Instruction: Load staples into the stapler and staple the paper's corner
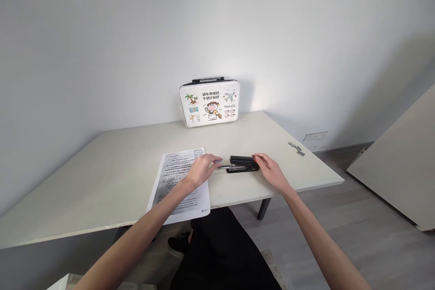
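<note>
A black stapler (242,164) lies on its side of the table nearest me, its top lifted from the base and a metal slide sticking out to the left. My right hand (269,170) is closed on the stapler's rear end. Fingers pinched, my left hand (203,168) is at the slide's outer end with a small grey strip of staples (219,161); its fingertips partly hide the strip. Beneath the left hand and forearm is a printed sheet of paper (183,199), partly covered by them.
A white case (210,104) with cartoon pictures stands against the wall at the table's back. Several grey staple strips (297,148) lie near the right edge of the table (102,172). A wall socket plate (315,136) is beyond that edge.
</note>
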Tool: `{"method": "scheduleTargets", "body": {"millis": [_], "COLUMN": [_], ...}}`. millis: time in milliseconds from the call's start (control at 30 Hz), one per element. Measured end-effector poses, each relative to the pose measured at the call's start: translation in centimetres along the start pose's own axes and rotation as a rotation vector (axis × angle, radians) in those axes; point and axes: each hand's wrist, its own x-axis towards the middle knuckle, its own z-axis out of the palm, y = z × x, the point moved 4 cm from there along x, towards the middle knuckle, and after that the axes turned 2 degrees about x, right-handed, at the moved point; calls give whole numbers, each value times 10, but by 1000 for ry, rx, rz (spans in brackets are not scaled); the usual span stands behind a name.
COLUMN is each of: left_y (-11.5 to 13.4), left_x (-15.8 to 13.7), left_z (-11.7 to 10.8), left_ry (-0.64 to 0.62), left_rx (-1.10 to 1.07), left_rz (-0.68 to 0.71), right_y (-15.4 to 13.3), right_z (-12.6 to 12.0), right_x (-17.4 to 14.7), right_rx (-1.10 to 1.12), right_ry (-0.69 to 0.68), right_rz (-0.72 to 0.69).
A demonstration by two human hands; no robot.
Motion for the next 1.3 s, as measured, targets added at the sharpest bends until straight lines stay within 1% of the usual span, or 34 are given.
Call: {"method": "scheduleTargets", "body": {"millis": [100, 200, 333, 600, 700, 800, 867, 933, 1067, 1133, 1300], "left_y": [5, 8, 9, 9, 5, -6, -12, -15, -10, -4, 8], "left_x": [-2, -2, 1, 4, 3, -3, -10, -17, -21, -12, 21], "left_z": [3, 4, 5, 11, 8, 1, -2, -4, 2, 7, 22], "left_ry": [-29, -65, -100, -143, -148, -158, -168, -184, -219, -218, -180], "left_rx": [167, 233, 239, 234, 224, 174, 90, 0, -91, -66, 65], "left_rz": [69, 61, 5, -40, -53, -53, -18, 49, 178, 240, 369], "right_y": [0, -1, 0, -1, -3, -6, -9, -12, -20, -24, -26], "right_z": [0, 0, 0, 0, 1, 1, 1, 3, 6, 9, 10], "right_x": [0, -1, -1, -1, -1, -2, -3, -5, -8, -8, -9], "right_rx": [-4, -4, -2, 3, 4, -9, -29, -54, -102, -123, -177], "right_ry": [-6, -5, -11, -8, -6, -15, -43, -80, -141, -168, -203], "right_rz": [-1, 1, 0, -7, 3, 6, 6, 10, -25, -55, -90]}}
